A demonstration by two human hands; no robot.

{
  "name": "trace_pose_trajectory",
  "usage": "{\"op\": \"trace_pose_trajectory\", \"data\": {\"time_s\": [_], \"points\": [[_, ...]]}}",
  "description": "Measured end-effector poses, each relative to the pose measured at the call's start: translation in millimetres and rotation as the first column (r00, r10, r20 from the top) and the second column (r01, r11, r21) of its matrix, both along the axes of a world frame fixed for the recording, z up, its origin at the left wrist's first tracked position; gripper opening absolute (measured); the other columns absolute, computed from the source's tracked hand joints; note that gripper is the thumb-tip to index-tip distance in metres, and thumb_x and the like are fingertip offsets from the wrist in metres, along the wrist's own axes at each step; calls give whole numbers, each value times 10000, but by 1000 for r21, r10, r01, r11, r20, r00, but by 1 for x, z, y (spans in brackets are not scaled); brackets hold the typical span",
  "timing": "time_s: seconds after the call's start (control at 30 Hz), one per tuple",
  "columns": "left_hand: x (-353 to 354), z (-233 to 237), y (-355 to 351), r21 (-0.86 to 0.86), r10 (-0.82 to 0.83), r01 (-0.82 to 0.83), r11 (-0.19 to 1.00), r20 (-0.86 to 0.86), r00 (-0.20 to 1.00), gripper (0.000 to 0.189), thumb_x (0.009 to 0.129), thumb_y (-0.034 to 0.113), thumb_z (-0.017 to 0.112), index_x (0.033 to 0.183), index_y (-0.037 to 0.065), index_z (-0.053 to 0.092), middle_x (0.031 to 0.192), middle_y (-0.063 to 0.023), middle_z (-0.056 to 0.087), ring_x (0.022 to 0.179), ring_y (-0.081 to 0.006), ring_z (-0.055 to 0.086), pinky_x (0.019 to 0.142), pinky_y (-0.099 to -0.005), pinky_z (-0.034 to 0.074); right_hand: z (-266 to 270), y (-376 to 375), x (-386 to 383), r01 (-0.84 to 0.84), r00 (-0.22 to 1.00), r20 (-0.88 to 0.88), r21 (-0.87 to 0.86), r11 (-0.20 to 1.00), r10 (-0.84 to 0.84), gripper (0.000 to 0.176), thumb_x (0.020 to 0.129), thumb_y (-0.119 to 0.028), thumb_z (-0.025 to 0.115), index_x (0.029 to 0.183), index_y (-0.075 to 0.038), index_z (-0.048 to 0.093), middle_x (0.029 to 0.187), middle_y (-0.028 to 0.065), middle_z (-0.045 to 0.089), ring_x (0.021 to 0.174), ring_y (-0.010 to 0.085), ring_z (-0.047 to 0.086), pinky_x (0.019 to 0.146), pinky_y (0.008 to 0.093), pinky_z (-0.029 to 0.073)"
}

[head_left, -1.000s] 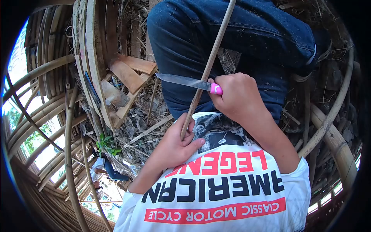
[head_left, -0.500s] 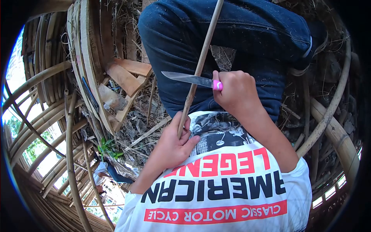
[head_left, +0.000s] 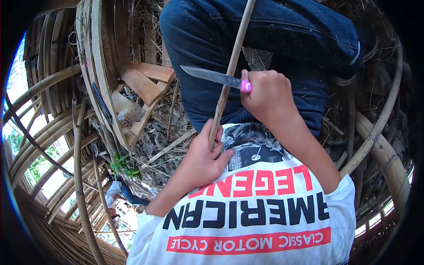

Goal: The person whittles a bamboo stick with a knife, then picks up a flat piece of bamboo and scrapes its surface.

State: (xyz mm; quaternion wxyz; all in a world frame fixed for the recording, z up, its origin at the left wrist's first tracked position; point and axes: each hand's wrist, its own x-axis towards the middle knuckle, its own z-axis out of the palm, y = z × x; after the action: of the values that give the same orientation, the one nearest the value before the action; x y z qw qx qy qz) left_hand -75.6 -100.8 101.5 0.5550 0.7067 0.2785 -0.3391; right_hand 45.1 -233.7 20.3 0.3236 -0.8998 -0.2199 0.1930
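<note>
A thin wooden stick (head_left: 236,51) slants across my lap, its lower end gripped in my left hand (head_left: 206,154) against my shirt. My right hand (head_left: 268,98) is closed round the pink handle of a knife (head_left: 212,75). The blade lies across the stick above my left hand, its tip pointing left past the stick. A rougher, whittled patch shows on the stick between the blade and my left fingers. Most of the handle is hidden inside my right fist.
Flat wood pieces (head_left: 141,81) and a dark, slim object (head_left: 101,102) lie to the left beside long planks (head_left: 98,53). Bent bamboo poles (head_left: 79,176) surround me on both sides. Another person (head_left: 117,190) is at the lower left, beyond the bamboo.
My right hand and the knife have moved a little up along the stick, away from my body. My left hand keeps its hold and has shifted slightly with the stick.
</note>
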Motion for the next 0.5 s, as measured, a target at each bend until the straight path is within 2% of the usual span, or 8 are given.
{"op": "trace_pose_trajectory", "data": {"time_s": [0.03, 0.2, 0.37, 0.43, 0.5], "points": [[2, 0, 1, 4, -42, 42, 999, 4, 999, 325, 810, -47, 636, 980, 39, 372, 698, -5, 345, 532, -70, 324, 482, -248, 281, -1, -1, 0, 3, 1000, -2, -2, 1000, -3, 236, 860, -187, 644, 720, -3, 695, 608, 154, 648, 540, 290, 660, 541, 343, 543], [1, 0, 1, -4, -53, 53, 999, 9, 999, 324, 812, -45, 637, 974, 40, 371, 697, -2, 344, 534, -69, 317, 481, -244, 281, -8, -17, -7, 29, 994, 105, 23, 999, -31, 213, 848, -192, 649, 748, -12, 702, 617, 150, 651, 564, 289, 672, 546, 349, 547], [1, -1, -1, -18, -1, 2, 1000, 39, 999, 322, 813, -42, 637, 970, 40, 368, 697, -3, 345, 535, -68, 318, 483, -237, 285, -2, 4, 3, -6, 998, 63, -1, 1000, 6, 160, 831, -174, 661, 777, -30, 707, 650, 140, 666, 597, 290, 682, 552, 360, 548], [-1, 0, 2, -8, -65, 65, 998, 1, 998, 333, 808, -49, 641, 981, 37, 370, 732, -10, 358, 543, -66, 324, 486, -231, 295, 0, 3, 0, 4, 999, 47, -30, 1000, -2, 143, 828, -165, 661, 784, -37, 707, 657, 137, 669, 604, 288, 683, 553, 363, 548], [-1, 3, 0, -9, -63, 63, 998, 18, 998, 340, 804, -55, 642, 984, 39, 370, 740, -9, 358, 547, -63, 325, 486, -230, 294, -6, -9, -5, 10, 984, 177, 16, 1000, -12, 148, 828, -160, 660, 755, -37, 699, 633, 142, 657, 594, 291, 678, 551, 365, 546]]}}
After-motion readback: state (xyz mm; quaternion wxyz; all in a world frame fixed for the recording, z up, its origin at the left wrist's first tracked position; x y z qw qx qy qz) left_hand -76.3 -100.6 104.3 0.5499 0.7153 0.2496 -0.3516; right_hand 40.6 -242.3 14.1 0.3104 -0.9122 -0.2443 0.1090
